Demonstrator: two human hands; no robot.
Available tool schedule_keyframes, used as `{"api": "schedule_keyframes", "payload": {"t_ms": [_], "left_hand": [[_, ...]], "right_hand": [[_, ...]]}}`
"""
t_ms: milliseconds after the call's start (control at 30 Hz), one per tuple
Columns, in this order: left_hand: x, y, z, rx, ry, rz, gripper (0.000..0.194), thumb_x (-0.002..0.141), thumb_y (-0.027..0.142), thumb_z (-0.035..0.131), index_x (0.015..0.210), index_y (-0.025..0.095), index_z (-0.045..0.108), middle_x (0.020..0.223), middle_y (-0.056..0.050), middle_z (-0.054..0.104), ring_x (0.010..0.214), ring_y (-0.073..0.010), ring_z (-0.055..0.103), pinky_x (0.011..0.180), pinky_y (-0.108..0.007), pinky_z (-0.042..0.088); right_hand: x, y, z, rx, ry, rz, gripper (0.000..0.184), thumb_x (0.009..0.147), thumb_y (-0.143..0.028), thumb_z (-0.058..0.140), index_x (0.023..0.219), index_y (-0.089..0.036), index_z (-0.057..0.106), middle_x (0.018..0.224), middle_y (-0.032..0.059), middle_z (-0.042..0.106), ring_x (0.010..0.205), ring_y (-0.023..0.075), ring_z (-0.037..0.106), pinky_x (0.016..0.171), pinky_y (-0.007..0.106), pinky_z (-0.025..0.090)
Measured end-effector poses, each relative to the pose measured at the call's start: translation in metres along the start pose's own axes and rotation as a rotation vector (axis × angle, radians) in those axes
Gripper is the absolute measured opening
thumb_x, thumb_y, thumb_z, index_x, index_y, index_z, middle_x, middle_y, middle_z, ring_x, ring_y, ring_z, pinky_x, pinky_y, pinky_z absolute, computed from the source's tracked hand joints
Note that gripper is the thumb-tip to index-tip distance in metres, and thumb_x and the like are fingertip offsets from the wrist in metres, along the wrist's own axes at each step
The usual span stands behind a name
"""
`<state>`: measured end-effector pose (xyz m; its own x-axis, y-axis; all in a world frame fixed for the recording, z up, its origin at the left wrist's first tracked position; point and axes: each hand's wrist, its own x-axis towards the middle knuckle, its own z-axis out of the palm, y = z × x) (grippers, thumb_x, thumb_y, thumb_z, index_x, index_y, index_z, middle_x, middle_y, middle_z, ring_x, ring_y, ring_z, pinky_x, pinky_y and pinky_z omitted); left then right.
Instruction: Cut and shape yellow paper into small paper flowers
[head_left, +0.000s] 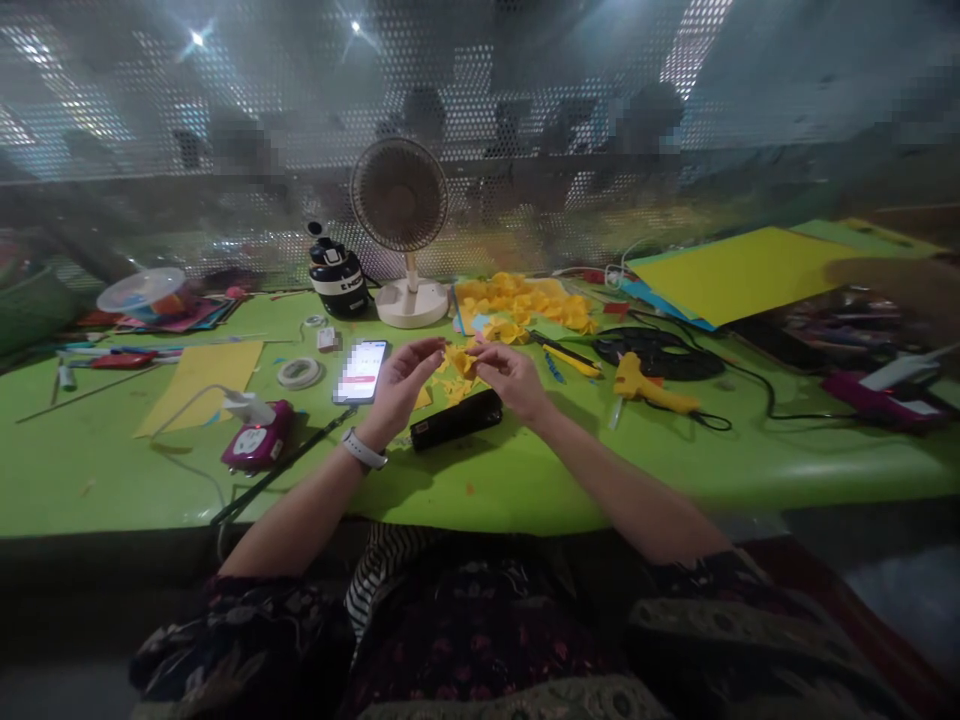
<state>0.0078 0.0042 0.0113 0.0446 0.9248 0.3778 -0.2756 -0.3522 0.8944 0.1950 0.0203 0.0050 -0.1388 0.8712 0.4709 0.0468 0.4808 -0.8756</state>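
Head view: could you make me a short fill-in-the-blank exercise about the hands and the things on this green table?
1. The left hand and right hand have their fingertips at a small piece coloured ____.
2. A pale wristband circles the person's ____ wrist.
3. The fan stands just to the ____ of the dark bottle.
4. The phone lies with its screen facing ____.

Missing words: yellow; left; right; up.

A fan (pixel 400 196) and a bottle (pixel 339 291) stand near the far edge of the table (pixel 487 500), left of its middle. A tub (pixel 142 297) rests toward the far left corner. On the left half, a purple socket block (pixel 257 442) lies toward the near edge.
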Motion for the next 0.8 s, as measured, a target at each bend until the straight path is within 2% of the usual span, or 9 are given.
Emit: {"api": "schedule_keyframes", "payload": {"t_ms": [233, 500, 800], "left_hand": [[0.001, -0.0003, -0.0001, 0.023, -0.004, 0.004, 0.032, 0.079, 0.037, 0.078, 0.106, 0.019, 0.072, 0.111, -0.008, 0.073, 0.103, -0.0174, 0.067, 0.095, -0.032, 0.052], [0.0001, -0.0014, 0.0004, 0.013, -0.012, 0.003, 0.029, 0.08, 0.036, 0.077, 0.103, 0.02, 0.073, 0.111, -0.007, 0.074, 0.102, -0.0163, 0.068, 0.097, -0.032, 0.051], [0.0, -0.0011, 0.0, 0.016, -0.01, -0.003, 0.029, 0.08, 0.036, 0.077, 0.104, 0.02, 0.073, 0.111, -0.007, 0.074, 0.101, -0.0162, 0.068, 0.095, -0.031, 0.052]], "right_hand": [[0.0002, 0.0045, -0.0005, -0.058, 0.008, -0.044, 0.013, 0.077, -0.032, 0.067, 0.077, -0.019, 0.067, 0.102, 0.0077, 0.073, 0.097, 0.0216, 0.069, 0.09, 0.041, 0.056], [0.0, 0.0038, -0.0011, -0.087, 0.006, -0.074, 0.012, 0.078, -0.032, 0.066, 0.077, -0.02, 0.066, 0.1, 0.0075, 0.074, 0.098, 0.0222, 0.07, 0.091, 0.041, 0.055], [0.0, 0.0039, -0.0013, -0.086, 0.002, -0.064, 0.012, 0.079, -0.032, 0.065, 0.078, -0.019, 0.066, 0.1, 0.008, 0.074, 0.097, 0.0224, 0.07, 0.092, 0.042, 0.055]]}}
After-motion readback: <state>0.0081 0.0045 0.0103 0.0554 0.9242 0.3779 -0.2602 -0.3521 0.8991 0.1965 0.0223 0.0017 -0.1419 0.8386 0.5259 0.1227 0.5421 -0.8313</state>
